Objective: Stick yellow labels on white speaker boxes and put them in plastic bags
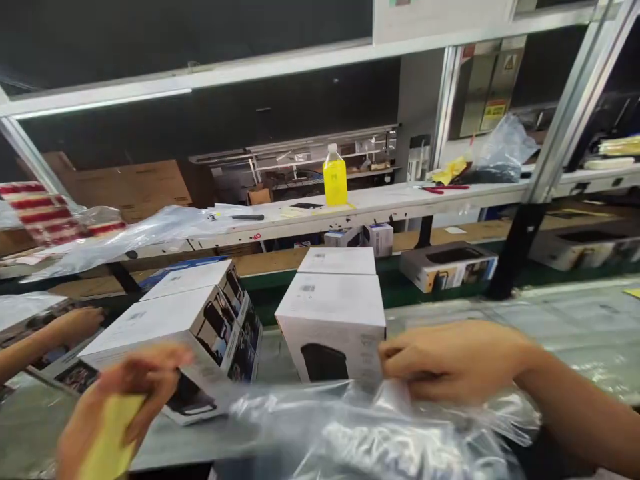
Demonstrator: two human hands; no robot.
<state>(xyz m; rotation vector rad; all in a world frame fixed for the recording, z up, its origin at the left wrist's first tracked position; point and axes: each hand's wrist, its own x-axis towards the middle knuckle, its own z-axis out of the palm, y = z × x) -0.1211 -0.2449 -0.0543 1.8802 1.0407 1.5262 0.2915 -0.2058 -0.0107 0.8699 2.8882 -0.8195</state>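
Note:
My right hand [445, 363] is closed on the gathered edge of a clear plastic bag [390, 447], which spreads crumpled across the bottom of the view. Just behind that hand stands a white printed box [333, 313], a dark device pictured on its front, with another box lined up behind it. On the left, my left hand [135, 393] is smeared by motion, its fingers curled around a flat yellow strip [113, 433]. Beyond it is a second row of white boxes [165, 310], with dark pictures on their sides.
Another person's hand [80, 327] reaches in at far left, beside more boxes. On the shelf stand a bottle of yellow liquid [335, 179], plastic film [165, 230] and red-handled pliers [443, 189]. An open-topped box [447, 263] lies beneath. A metal post [565, 113] rises at right.

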